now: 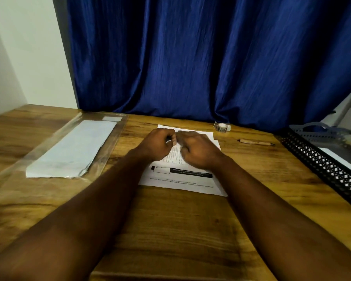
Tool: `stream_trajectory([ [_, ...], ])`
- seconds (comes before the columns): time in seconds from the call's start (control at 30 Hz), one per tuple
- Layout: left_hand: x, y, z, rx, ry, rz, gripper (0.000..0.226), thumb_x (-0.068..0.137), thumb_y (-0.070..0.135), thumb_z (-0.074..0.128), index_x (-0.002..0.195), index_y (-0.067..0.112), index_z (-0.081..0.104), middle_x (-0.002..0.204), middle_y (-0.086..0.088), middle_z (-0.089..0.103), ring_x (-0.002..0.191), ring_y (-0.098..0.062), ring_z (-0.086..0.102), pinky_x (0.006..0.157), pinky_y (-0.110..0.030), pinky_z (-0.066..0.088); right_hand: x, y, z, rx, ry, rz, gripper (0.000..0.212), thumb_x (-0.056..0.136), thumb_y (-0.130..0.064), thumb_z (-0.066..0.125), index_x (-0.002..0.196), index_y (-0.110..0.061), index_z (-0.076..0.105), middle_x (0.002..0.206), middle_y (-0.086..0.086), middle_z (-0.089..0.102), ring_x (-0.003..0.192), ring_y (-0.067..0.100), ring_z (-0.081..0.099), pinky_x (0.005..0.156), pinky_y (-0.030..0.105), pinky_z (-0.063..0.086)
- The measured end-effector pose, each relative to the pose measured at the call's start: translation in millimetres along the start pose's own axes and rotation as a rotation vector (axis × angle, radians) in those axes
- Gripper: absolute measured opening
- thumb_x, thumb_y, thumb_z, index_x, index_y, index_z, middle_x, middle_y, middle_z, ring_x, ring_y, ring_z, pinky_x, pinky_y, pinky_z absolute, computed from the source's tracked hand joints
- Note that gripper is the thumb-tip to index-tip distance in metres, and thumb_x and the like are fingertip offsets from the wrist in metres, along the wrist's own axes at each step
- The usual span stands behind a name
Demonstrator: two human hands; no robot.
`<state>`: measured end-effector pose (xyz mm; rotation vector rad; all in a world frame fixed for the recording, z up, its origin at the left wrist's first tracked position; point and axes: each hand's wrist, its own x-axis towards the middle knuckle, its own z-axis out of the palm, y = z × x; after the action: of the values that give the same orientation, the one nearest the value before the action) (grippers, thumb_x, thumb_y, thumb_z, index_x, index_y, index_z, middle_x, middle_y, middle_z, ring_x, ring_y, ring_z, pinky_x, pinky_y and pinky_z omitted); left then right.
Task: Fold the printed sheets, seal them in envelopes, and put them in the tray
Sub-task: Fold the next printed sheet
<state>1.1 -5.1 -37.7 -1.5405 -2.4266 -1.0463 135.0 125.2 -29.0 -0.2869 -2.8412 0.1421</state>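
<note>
Seen from the head, the printed sheets (180, 180) lie flat on the table (170, 230), right under both hands. The left hand (157, 144) and right hand (199, 151) sit close together over the far half, fingers curled; blur hides whether either pinches paper. The sheets look thin, light and limp, likely to slide on the wood, so the far edge near its corners seems the best hold. Envelopes (71, 149) lie left of the left hand, the tray (322, 165) right of the right hand.
</note>
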Motion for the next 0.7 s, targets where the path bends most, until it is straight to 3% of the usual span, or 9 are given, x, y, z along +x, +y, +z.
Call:
stream_trajectory([
  [0.1,2,-3,3,0.035,-0.028,-0.109,0.023,0.101,0.019,0.063,0.124,0.018,0.065,0.120,-0.003,0.070,0.112,-0.023,0.063,0.094,-0.037,0.052,8,-7,7,0.081,-0.181,0.099,0.058,0.115,-0.037,0.029,0.170,-0.021,0.018,0.178,0.002,0.016,0.164,0.021,0.014,0.132,0.046,0.012],
  [0.17,4,-4,4,0.115,-0.092,-0.163,0.040,0.105,0.030,0.058,0.145,0.022,0.056,0.146,-0.004,0.061,0.133,-0.027,0.055,0.112,-0.044,0.044,10,-5,7,0.063,-0.235,0.149,0.058,0.116,-0.043,0.022,0.171,-0.025,0.015,0.179,-0.004,0.007,0.165,0.016,0.005,0.132,0.046,0.003],
  [0.23,6,-3,3,0.185,-0.148,-0.183,0.046,0.109,0.036,0.049,0.153,0.025,0.050,0.162,0.001,0.046,0.149,-0.024,0.040,0.125,-0.047,0.027,8,1,5,0.068,-0.258,0.187,0.057,0.116,-0.044,0.020,0.171,-0.028,0.013,0.179,-0.008,0.003,0.165,0.012,0.001,0.132,0.048,-0.002],
  [0.3,5,-1,3,0.216,-0.178,-0.189,0.047,0.111,0.038,0.043,0.157,0.026,0.047,0.168,0.004,0.037,0.155,-0.022,0.031,0.128,-0.046,0.018,4,12,0,0.077,-0.275,0.260,0.057,0.116,-0.044,0.018,0.171,-0.031,0.010,0.178,-0.011,-0.001,0.165,0.011,-0.003,0.131,0.054,-0.006],
  [0.4,4,1,2,0.191,-0.184,-0.195,0.049,0.112,0.038,0.042,0.159,0.024,0.045,0.169,0.004,0.034,0.156,-0.021,0.029,0.130,-0.046,0.018,-4,32,-7,0.062,-0.306,0.370,0.057,0.115,-0.047,0.016,0.171,-0.035,0.006,0.178,-0.014,-0.006,0.164,0.012,-0.008,0.129,0.061,-0.010],
  [0.7,2,5,2,0.311,-0.210,-0.187,0.051,0.112,0.041,0.036,0.162,0.029,0.037,0.171,0.004,0.030,0.158,-0.022,0.023,0.129,-0.051,0.015,-11,63,-13,0.004,-0.351,0.491,0.061,0.113,-0.051,0.017,0.170,-0.037,0.001,0.179,-0.007,-0.008,0.165,0.021,-0.008,0.130,0.062,0.000],
])
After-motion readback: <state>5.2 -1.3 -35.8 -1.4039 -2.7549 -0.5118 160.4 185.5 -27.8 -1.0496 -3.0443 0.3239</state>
